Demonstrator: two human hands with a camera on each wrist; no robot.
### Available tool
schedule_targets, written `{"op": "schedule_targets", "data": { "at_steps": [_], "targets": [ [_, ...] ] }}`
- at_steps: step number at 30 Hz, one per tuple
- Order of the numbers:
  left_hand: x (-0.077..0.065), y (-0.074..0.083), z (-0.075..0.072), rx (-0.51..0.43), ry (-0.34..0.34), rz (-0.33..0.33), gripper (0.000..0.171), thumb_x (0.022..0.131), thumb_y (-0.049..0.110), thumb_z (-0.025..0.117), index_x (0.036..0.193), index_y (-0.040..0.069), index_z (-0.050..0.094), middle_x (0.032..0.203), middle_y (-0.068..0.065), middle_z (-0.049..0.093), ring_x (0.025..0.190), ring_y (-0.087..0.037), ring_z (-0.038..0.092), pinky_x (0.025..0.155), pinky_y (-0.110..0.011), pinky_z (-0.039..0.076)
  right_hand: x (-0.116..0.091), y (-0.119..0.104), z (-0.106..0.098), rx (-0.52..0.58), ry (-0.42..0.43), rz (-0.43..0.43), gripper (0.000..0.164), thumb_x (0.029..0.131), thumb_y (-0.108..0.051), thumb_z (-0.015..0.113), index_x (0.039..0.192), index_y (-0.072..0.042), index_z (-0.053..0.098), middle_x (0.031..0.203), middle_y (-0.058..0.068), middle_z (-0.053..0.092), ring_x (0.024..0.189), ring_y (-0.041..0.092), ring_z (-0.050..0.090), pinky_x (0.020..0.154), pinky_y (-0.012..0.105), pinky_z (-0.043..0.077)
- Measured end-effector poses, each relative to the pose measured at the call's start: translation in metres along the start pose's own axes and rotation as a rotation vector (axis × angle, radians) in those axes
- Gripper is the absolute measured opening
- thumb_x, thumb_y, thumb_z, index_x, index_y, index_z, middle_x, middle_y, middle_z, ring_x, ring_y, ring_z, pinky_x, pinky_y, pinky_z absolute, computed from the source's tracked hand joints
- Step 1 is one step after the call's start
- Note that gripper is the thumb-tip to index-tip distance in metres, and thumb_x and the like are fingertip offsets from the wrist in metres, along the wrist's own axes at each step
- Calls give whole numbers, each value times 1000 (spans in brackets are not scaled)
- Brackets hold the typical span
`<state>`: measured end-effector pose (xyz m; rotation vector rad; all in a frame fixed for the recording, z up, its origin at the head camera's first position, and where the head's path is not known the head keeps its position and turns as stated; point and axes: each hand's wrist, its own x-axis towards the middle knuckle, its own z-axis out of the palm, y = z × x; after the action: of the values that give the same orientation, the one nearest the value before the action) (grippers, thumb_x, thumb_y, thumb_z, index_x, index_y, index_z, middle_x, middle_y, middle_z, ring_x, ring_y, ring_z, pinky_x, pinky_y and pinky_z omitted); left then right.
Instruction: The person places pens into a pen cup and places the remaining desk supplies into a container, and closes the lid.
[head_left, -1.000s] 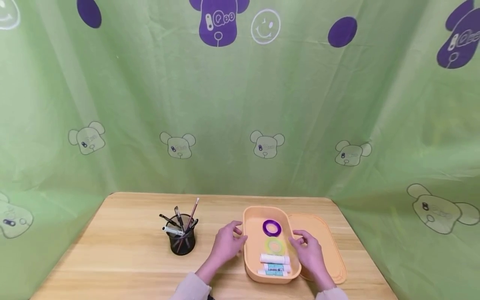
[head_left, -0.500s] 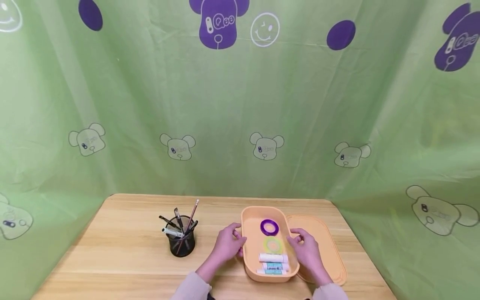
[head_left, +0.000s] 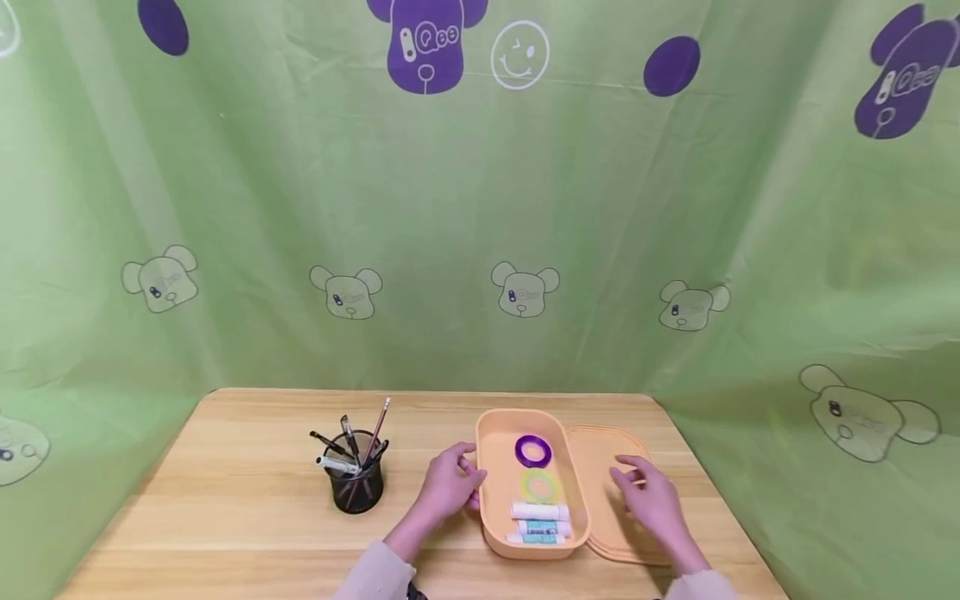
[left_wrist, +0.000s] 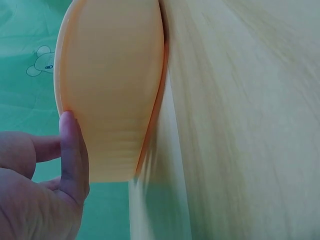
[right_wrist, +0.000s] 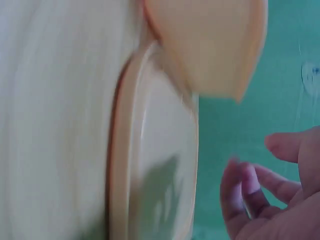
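Observation:
A peach rectangular box [head_left: 492, 500], without its lid on, stands upright on the table. Inside lie a purple ring [head_left: 533, 451], a yellow-green ring [head_left: 539, 485] and three white tubes [head_left: 539, 511], two of them with teal labels. My left hand [head_left: 448, 481] touches the box's left side; in the left wrist view a straight finger [left_wrist: 74, 155] reaches up to the rim. My right hand [head_left: 651, 497] is off the box, loosely bent above the peach lid [head_left: 603, 500]. Nothing is between its fingers. The lid lies flat at the box's right, its left edge against or under the box.
A black mesh pen cup [head_left: 356, 489] with several pens and a pencil stands left of the box. The wooden table [head_left: 247, 492] is bounded by a green printed curtain [head_left: 442, 183] behind and on both sides.
The box has shifted slightly left in the head view, partly with the view itself. My right hand has let go of the box's right side and moved right over the lid.

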<state>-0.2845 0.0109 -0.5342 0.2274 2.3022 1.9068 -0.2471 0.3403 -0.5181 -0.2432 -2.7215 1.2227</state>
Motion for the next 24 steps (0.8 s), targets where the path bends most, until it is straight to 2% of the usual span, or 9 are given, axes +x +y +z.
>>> {"op": "schedule_targets", "data": {
  "at_steps": [4,9,11,18,24],
  "targets": [
    [-1,0,0,-7,-5,5,60,94,-2,70,149,-7,47,91,-10,60,54,-14,63,54,-36,63,-6,25,-28,-116,48,9,54,102,-23,65,146,3,49,118,22,67,98,27,67,80,33,54],
    [-2,1,-1,-18,-3,-4,61,93,-2,70,149,-6,46,91,-10,59,54,-14,63,53,-35,63,-15,56,-51,-152,38,75,64,103,-24,62,153,6,38,140,33,56,120,47,61,99,57,49],
    [-2,1,-1,-18,-2,-10,60,94,-2,70,149,-6,46,91,-10,59,54,-14,63,54,-35,63,-19,66,-55,-171,30,91,65,102,-25,62,153,8,37,144,35,53,125,51,58,105,62,44],
    [0,3,-3,-24,0,1,60,94,-2,70,149,-6,47,91,-10,59,54,-14,64,54,-35,63,-24,78,-53,-155,-75,175,73,103,-31,60,155,10,30,155,34,39,135,54,46,113,65,35],
    [-1,0,-3,-33,-10,-6,60,94,-1,70,149,-6,46,92,-10,60,54,-13,63,53,-33,63,-28,72,-45,-146,-93,162,72,104,-30,60,154,12,31,154,35,40,136,54,44,114,65,35]
  ]
}}
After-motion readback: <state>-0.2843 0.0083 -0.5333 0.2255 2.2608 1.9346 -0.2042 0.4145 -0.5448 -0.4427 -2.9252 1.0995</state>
